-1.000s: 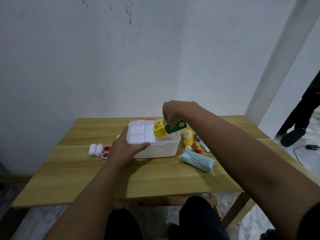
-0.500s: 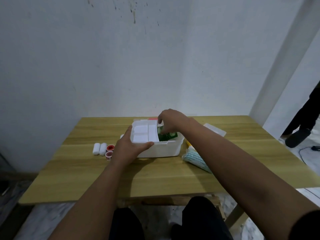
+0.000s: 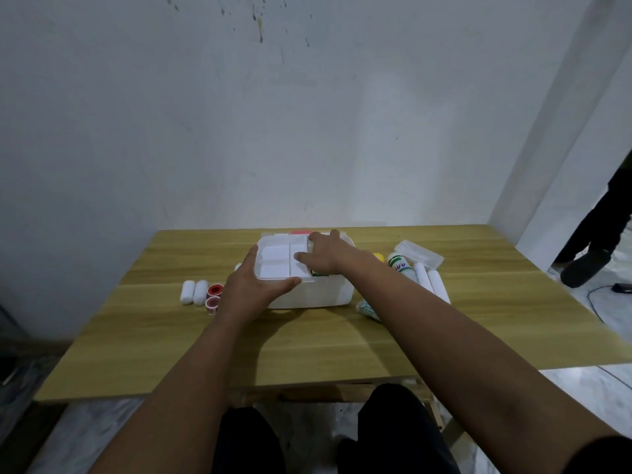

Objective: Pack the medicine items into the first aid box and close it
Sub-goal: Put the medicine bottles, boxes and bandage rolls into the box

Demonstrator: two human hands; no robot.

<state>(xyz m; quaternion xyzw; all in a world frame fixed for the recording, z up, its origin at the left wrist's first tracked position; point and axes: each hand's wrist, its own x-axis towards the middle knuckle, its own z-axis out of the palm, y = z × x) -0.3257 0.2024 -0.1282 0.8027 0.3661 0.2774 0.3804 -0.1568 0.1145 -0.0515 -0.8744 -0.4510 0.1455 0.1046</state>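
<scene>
The white first aid box (image 3: 318, 295) stands open at the table's middle, with a white divided tray (image 3: 277, 265) across its left half. My left hand (image 3: 251, 289) grips the box's front left corner, thumb along the tray's front rim. My right hand (image 3: 325, 256) lies over the box with fingers spread, touching the tray's right edge and holding nothing. Under it a sliver of the green carton (image 3: 319, 273) shows inside the box. Two white gauze rolls (image 3: 194, 291) and two red tape rolls (image 3: 214, 295) lie to the left.
Right of the box lie a white bottle with a green label (image 3: 398, 263), a yellow bottle cap (image 3: 378, 257), two white rolls (image 3: 431, 280), a clear plastic lid (image 3: 419, 253) and a mask pack (image 3: 367, 309). A person's dark legs (image 3: 595, 234) stand at the far right.
My right hand lowered the yellow and green carton into the box, let go of it, and moved left onto the tray. My left hand kept its grip on the box.
</scene>
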